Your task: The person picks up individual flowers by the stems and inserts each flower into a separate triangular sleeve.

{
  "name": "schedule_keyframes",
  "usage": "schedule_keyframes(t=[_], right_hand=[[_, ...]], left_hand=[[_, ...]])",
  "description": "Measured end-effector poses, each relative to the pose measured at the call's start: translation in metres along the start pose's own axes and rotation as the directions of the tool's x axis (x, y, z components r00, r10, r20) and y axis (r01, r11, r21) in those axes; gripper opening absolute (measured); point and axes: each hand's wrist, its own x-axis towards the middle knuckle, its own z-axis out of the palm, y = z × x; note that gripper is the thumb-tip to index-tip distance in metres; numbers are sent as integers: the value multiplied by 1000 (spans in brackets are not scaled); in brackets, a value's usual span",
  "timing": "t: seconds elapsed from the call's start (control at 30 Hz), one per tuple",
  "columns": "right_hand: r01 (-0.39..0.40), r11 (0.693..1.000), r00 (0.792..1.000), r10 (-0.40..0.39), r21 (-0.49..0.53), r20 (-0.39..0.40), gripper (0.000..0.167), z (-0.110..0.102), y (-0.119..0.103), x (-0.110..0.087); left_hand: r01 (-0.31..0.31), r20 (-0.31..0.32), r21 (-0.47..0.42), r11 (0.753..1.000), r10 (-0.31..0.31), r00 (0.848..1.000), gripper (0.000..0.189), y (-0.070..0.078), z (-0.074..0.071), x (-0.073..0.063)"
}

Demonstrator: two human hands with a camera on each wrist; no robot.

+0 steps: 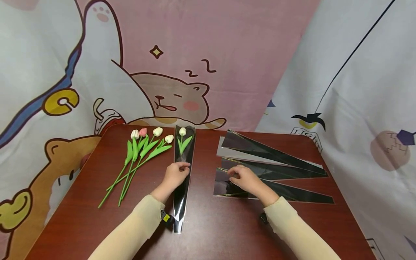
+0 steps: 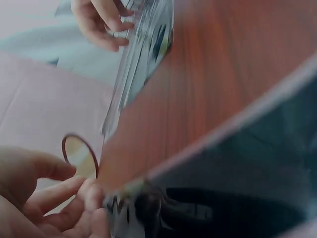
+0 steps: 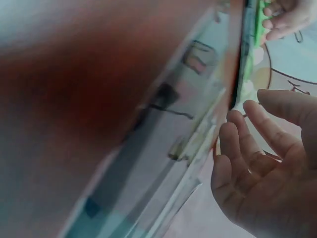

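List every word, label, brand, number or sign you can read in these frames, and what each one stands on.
"LIGHT": a printed sign on the right-hand backdrop cloth.
"Z", twice: printed above the sleeping cat print.
Yellow mark on the left wrist camera: too small to read.

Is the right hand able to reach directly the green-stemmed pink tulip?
Probably not directly: the glossy black sleeve holding a white tulip lies between the right hand and the pink tulip.
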Motion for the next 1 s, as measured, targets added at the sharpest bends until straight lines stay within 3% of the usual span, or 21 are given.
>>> schedule_keyframes(t=[0.13,0.27,0.37,0.47,0.63,0.77,1.0], right_hand=[[22,988,999,-26,-150,-21,23,5,8,-12],[70,952,994,-92,-299,-60,32,13,11,-18],[93,937,990,-122,-337,-66,47,19,12,-20],[98,937,992,-118,-334,-40,68,21,11,-21],[87,942,996,-80,-323,35,92,23,12,-20],[77,942,996,-58,-327,66,93,23,14,-20],[78,946,997,-71,-315,32,82,24,15,-21]], left_hand=[[-36,145,-22,999,39,989,24,15,14,-13],[-78,267,-61,995,92,959,27,26,30,-23],[-79,323,-95,992,106,940,30,31,41,-29],[-68,334,-113,991,102,937,31,35,49,-32],[-66,311,-98,993,94,946,31,37,56,-34],[-54,306,-109,993,86,948,32,38,58,-35],[-24,299,-161,987,72,952,36,39,60,-34]])
